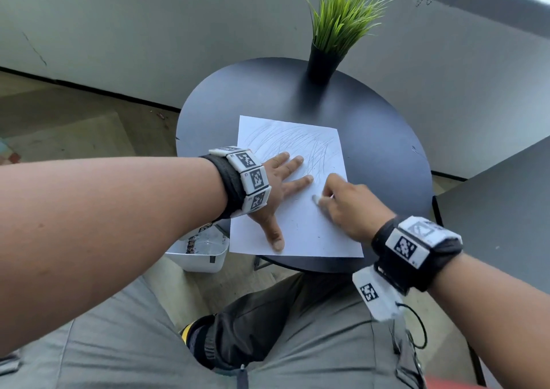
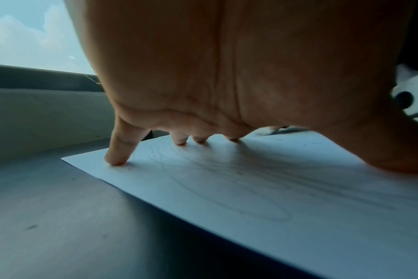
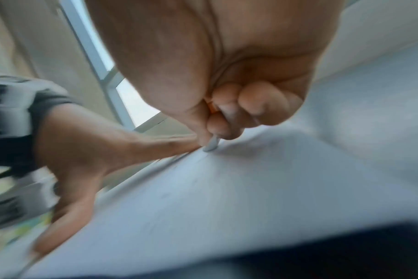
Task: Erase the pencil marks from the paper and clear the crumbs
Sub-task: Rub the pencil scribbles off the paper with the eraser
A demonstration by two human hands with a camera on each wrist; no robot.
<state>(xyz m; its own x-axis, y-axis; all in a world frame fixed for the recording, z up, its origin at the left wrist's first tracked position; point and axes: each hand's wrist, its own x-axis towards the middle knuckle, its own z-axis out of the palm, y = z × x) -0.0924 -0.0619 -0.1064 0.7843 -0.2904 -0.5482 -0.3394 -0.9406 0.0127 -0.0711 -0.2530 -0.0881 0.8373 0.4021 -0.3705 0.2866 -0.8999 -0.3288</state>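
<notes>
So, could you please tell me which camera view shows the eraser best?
The right wrist view: the eraser shows close up, pinched in the right hand, its tip on the paper. The head view shows only a small pale tip beside the fingers; the left wrist view shows a distant pale sliver.

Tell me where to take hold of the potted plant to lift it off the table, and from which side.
Take the black pot around its wall, below the grass blades. Come from the near side, level with the table: the pot stands upright at the far edge, and the blades spread over its mouth, so a grip from above looks awkward.
</notes>
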